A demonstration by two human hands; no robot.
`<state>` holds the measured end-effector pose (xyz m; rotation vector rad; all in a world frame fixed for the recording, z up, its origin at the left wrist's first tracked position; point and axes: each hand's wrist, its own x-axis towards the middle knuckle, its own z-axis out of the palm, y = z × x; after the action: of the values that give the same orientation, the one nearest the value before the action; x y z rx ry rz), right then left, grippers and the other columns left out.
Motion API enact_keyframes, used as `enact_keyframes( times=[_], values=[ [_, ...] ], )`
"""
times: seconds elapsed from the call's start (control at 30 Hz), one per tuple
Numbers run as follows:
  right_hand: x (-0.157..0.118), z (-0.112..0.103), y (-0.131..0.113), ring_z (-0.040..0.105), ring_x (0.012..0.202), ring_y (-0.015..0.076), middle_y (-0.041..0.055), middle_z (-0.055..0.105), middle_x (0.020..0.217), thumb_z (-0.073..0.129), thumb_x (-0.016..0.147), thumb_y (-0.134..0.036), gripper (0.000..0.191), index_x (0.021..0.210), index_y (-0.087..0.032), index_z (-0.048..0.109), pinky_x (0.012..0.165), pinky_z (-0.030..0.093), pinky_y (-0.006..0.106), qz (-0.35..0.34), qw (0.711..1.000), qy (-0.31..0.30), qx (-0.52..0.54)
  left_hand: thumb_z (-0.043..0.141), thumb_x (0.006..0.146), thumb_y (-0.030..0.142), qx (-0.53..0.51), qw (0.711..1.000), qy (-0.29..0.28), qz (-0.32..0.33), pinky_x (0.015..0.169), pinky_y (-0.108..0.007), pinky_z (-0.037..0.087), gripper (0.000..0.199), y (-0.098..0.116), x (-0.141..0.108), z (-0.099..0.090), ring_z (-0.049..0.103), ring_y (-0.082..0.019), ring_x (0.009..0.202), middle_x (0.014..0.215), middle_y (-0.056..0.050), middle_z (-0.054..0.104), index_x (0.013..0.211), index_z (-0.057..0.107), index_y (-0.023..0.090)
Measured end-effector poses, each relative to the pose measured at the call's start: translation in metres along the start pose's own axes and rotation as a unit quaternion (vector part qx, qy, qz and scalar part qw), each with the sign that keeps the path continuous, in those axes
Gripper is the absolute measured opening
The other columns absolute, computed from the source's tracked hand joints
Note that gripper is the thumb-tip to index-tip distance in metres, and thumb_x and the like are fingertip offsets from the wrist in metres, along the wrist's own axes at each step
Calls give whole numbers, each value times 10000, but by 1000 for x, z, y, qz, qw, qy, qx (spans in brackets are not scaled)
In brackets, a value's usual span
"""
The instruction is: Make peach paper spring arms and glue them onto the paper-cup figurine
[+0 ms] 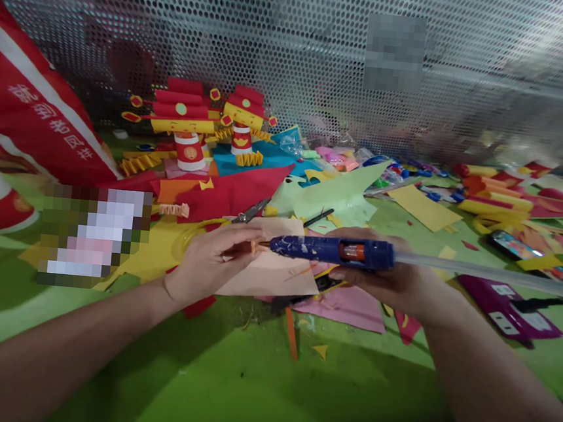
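Note:
My right hand [394,280] is closed around a blue hot glue gun [327,250], with a long clear glue stick [458,267] running out of its back to the right. The gun's nozzle points left, at a small pale orange paper piece [255,245] pinched between the thumb and fingers of my left hand [215,261]. Nozzle and paper piece meet or nearly touch; I cannot tell which. Beneath both hands lies a pale peach sheet [276,276], with a pink sheet [356,309] partly under it.
Two red and yellow paper figures [191,152] stand at the back left, before a perforated metal screen [295,54]. Scissors [252,212] lie among coloured paper. At right are a purple power strip [509,310] and a phone [529,252]; a paper cup [1,203] lies left.

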<state>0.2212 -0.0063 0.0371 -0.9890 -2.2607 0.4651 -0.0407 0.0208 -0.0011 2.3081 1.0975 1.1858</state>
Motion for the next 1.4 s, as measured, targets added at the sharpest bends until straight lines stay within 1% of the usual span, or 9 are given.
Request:
enact_keyframes(
  times=[0.27, 0.47, 0.57, 0.73, 0.87, 1.07, 1.2, 1.3, 1.4],
  values=[
    [1, -1, -1, 676, 789, 204, 70, 689, 960, 549, 829, -349, 275, 1079, -234, 548, 632, 547, 290, -18, 999, 4, -38, 522, 770, 171, -2, 1000, 0, 6, 738, -222, 549, 222, 1, 1, 0, 668, -149, 868, 1024, -54, 701, 923, 681, 191],
    [1, 1, 1, 670, 807, 186, 64, 682, 970, 555, 830, -301, 271, 1088, -221, 533, 653, 542, 282, -48, 998, 14, -41, 535, 765, 184, -17, 1000, -5, 2, 758, -239, 552, 218, 2, 1, 0, 669, -159, 873, 1031, -47, 699, 924, 683, 210],
    [0, -1, 3, 669, 785, 180, 53, 680, 975, 563, 823, -283, 266, 1084, -235, 540, 632, 535, 270, -46, 997, 24, -60, 536, 772, 206, -32, 999, -4, 2, 769, -247, 552, 218, 2, 2, 0, 667, -166, 890, 1041, -57, 695, 936, 679, 201],
    [0, -4, 2, 666, 796, 193, 51, 682, 963, 597, 798, -292, 280, 1067, -227, 556, 651, 546, 280, -32, 998, 33, -37, 540, 771, 203, -27, 1000, 2, -4, 780, -246, 549, 215, 0, 1, 0, 667, -157, 881, 1036, -57, 696, 937, 677, 200],
    [1, -2, 2, 669, 789, 189, 57, 680, 989, 582, 810, -294, 291, 1092, -233, 546, 669, 548, 282, -27, 999, 11, -20, 569, 762, 214, -43, 999, 14, -11, 758, -245, 557, 218, -2, -1, 2, 670, -154, 857, 1043, -63, 693, 951, 674, 194],
    [0, 0, 1, 674, 808, 213, 67, 684, 977, 554, 826, -339, 281, 1085, -232, 550, 666, 558, 314, -14, 999, 2, -34, 577, 769, 229, -39, 999, 11, -33, 773, -246, 549, 205, -1, -2, 3, 669, -147, 842, 1018, -49, 701, 946, 677, 203],
    [0, 0, 3, 664, 830, 209, 59, 670, 1006, 580, 808, -317, 275, 1072, -244, 554, 687, 569, 318, 8, 999, 29, -14, 606, 752, 262, -33, 997, 3, -70, 779, -251, 540, 245, 1, 0, 1, 666, -152, 846, 1016, -33, 704, 984, 668, 214],
    [-1, 0, 5, 659, 823, 200, 49, 668, 989, 593, 799, -294, 289, 1076, -233, 537, 706, 579, 326, -1, 998, 55, 12, 605, 756, 288, -48, 994, 4, -96, 729, -234, 539, 263, 2, 1, 1, 664, -149, 824, 994, -35, 709, 999, 665, 205],
    [-4, 1, 7, 652, 872, 196, 23, 660, 1006, 611, 788, -280, 299, 1076, -273, 530, 752, 582, 324, 9, 996, 76, 39, 598, 759, 302, -62, 991, 4, -119, 680, -230, 537, 285, 5, 1, 1, 663, -148, 777, 949, -49, 715, 1011, 663, 184]
  ],
)
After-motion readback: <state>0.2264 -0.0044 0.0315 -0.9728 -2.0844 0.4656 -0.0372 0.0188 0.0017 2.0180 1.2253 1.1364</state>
